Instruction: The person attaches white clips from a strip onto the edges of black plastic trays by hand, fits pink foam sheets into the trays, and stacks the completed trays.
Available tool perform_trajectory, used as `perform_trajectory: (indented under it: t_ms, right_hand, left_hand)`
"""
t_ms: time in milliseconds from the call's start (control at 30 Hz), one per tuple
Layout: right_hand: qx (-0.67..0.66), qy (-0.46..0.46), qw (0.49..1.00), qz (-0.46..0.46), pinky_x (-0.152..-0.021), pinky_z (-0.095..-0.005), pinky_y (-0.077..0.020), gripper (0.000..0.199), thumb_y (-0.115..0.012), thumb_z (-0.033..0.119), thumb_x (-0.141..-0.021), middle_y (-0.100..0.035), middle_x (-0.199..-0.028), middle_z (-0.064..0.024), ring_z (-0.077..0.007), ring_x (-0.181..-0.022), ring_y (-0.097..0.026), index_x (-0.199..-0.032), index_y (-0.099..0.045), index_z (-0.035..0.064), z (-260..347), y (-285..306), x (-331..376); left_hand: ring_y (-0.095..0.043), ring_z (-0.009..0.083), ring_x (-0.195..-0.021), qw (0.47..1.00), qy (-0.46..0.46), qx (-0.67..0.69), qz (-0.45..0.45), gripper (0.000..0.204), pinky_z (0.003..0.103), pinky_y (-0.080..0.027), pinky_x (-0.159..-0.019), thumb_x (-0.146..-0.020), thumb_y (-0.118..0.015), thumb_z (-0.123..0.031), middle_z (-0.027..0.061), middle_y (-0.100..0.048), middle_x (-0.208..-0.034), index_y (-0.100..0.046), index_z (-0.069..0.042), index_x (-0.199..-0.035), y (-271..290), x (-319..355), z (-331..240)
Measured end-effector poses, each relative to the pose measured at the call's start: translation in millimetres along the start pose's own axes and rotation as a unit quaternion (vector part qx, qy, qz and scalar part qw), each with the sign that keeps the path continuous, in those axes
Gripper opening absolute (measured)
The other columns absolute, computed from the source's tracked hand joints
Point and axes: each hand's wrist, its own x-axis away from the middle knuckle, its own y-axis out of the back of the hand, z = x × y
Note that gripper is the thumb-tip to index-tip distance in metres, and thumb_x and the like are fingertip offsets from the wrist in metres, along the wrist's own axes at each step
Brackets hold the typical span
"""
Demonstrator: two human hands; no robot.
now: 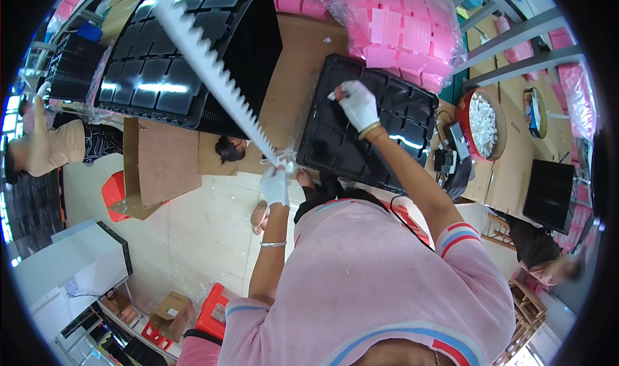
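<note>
My left hand (275, 187), in a white glove, is closed near the table's front edge. It grips the lower end of a long white notched strip (216, 66), which slants up and away to the far left. Some small white bits and clear film cluster at its fingertips. Over a black compartment tray (403, 118) lies my right hand (358, 106), gloved too, its fingers pinched on a small white piece (332, 96). The tray rests on the cardboard-covered table in front of me.
Tall stacked black trays (161, 66) stand left. Pink foam blocks in clear wrap (403, 30) sit behind the tray. Right are a red round tub (465, 124) of white pieces, small black devices (446, 161) and a dark monitor (548, 195). Other people are at the left, right and beyond the table.
</note>
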Motion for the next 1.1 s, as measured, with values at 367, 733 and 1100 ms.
perform_trajectory:
  t_ms: [367,733,1100]
  right_hand:
    - [0.232,0.115,0.966,0.005,-0.072,-0.0442,-0.0514,0.002,-0.066,0.013,-0.079,-0.064,-0.086,-0.0102,-0.0322,-0.083,-0.063,-0.078,-0.067,0.0108,-73.6,-9.0,-81.3]
    - [0.187,0.035,0.981,-0.028,-0.071,-0.0467,-0.0512,0.026,-0.081,0.009,-0.066,-0.066,-0.086,-0.0139,-0.0369,-0.082,-0.064,-0.085,-0.063,0.0058,-75.5,-21.7,-84.7]
    - [-0.032,0.025,0.959,0.282,-0.079,-0.0352,-0.0544,0.013,-0.069,0.015,-0.083,-0.068,-0.088,-0.0124,-0.0284,-0.087,-0.067,-0.094,-0.072,0.0084,25.7,7.9,32.2]
  left_hand:
    - [-0.059,0.024,-0.063,0.984,-0.062,-0.152,-0.074,0.017,0.038,-0.047,-0.062,-0.081,-0.071,-0.01,0.0138,-0.061,-0.074,-0.064,0.005,-0.08,27.0,22.4,13.6]
    - [-0.055,0.0091,-0.059,0.997,0.028,0.037,0.06,0.011,0.024,-0.039,-0.051,-0.09,-0.067,-0.007,0.0057,-0.062,-0.078,-0.065,0.003,-0.094,3.9,43.9,-33.1]
    - [-0.071,0.0195,-0.07,0.965,0.051,0.202,0.16,0.018,0.022,-0.051,-0.05,-0.09,-0.063,-0.001,0.012,-0.069,-0.087,-0.061,0.005,-0.107,-22.0,58.0,-91.4]
